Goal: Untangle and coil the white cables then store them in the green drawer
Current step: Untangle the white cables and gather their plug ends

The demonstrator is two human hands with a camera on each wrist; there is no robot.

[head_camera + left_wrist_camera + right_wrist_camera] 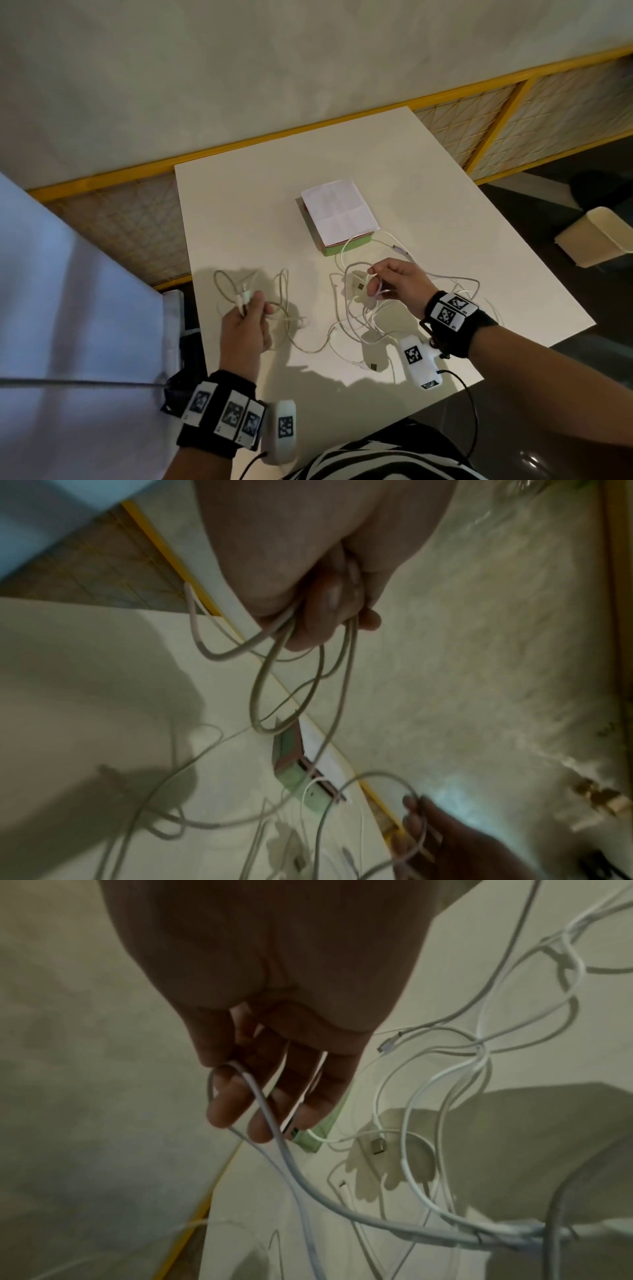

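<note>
- The left hand, in the lower left of the head view, has its fingers curled round several gathered loops of thin white cable; 2 plug ends stick out above the fingers, and the loops hang over the white rectangular table top.
- In the left wrist view the same loops dangle from the closed fingers above the table, close to its left edge.
- The right hand, right of centre, pinches a strand of the loose tangle of white cables between thumb and forefinger; the other fingers are loosely spread, as the right wrist view shows.
- The tangle sprawls from the hand toward the table's near edge and right edge, with a strand crossing over to the left hand's bundle.
- The small green drawer box sits at the table's centre, just beyond the right hand, with a folded white paper sheet lying on top; 1 cable loop touches its front.
- Bare table lies along the far edge and upper left, beside the yellow-framed lattice rail.
</note>
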